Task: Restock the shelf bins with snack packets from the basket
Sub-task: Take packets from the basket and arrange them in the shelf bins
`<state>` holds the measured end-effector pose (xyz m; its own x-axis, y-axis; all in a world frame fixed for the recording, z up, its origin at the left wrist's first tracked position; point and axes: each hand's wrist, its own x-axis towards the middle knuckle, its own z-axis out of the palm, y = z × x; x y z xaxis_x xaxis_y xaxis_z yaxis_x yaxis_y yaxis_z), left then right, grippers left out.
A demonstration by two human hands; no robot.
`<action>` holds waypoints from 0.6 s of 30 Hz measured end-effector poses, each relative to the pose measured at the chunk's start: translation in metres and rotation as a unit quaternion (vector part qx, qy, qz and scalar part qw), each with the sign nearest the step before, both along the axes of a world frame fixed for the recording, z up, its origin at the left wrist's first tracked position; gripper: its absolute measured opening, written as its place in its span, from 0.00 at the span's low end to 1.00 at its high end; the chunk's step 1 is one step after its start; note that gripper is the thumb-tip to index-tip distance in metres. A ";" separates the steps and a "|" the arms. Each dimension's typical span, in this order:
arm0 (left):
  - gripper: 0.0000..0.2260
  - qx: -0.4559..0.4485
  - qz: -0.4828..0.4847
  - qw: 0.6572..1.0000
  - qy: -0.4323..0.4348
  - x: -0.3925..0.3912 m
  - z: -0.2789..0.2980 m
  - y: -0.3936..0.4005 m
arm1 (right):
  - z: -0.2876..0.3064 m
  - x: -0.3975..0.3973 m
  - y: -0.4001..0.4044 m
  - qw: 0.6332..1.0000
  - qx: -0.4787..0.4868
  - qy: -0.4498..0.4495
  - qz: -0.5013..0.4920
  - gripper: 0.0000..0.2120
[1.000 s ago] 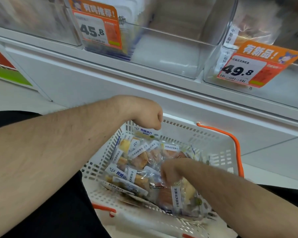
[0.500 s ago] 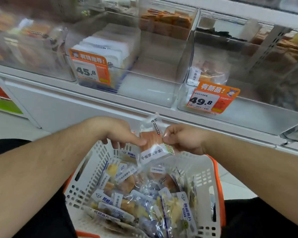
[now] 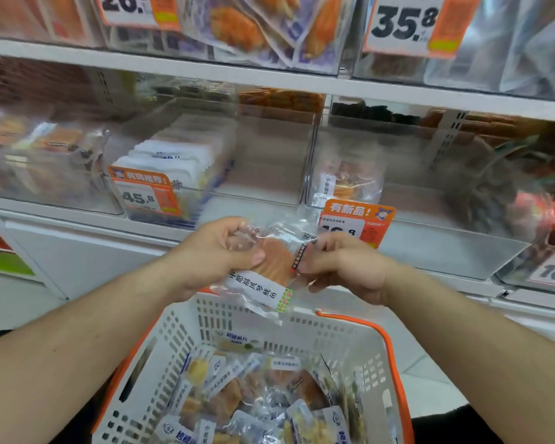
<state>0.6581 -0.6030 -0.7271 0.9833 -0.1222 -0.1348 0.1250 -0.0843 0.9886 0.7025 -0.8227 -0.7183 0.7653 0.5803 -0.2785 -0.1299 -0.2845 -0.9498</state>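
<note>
Two hands on one snack packet [image 3: 269, 267] right now, held up in the air between them. Left hand [image 3: 212, 254] has its fingers curled round the packet's left edge with the thumb pressing on the front, and the right hand [image 3: 340, 267] pinches the right edge, fingertips bunched on the clear plastic. So both grips are closed on the same packet, neither one spread.

The packet is clear wrap with an orange-pink slab of something inside and a white label strip with Chinese text running diagonally along its lower edge.

Straight below the grip sits the white basket [image 3: 237, 318] with orange handles [image 3: 388, 357], and it's got a heap of similar packets [image 3: 263, 392] in it, some yellowish, some orange, blue and white labels all mixed up. The held packet hangs just above the basket's far rim, not touching it as far as I can tell.

Just beyond the grip is the shelf of clear bins. Up and to the left of the hands, one bin [image 3: 173, 168] has a row of white-topped packets standing upright, with a 45.8 price tag [image 3: 143, 193] on the front. Right behind the right hand there's an orange price tag [image 3: 356, 221], partly covered by the fingers, on a bin [image 3: 430, 238] with only a single packet [image 3: 346, 184] at its left end. Higher shelf has tags too, one reading 35.8 [image 3: 404, 24], pretty blurry up there.
</note>
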 end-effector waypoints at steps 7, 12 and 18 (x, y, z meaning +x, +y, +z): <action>0.16 0.306 -0.142 0.930 -0.148 0.033 0.062 -0.033 | 0.048 0.013 -0.030 0.993 0.071 -0.078 -0.056 0.14; 0.13 0.436 -0.148 0.853 -0.246 0.071 0.111 -0.070 | 0.064 0.025 -0.045 0.964 0.006 -0.206 -0.169 0.06; 0.18 0.296 0.004 0.928 -0.226 0.120 0.120 -0.091 | 0.078 0.053 -0.085 0.902 0.017 -0.267 -0.339 0.09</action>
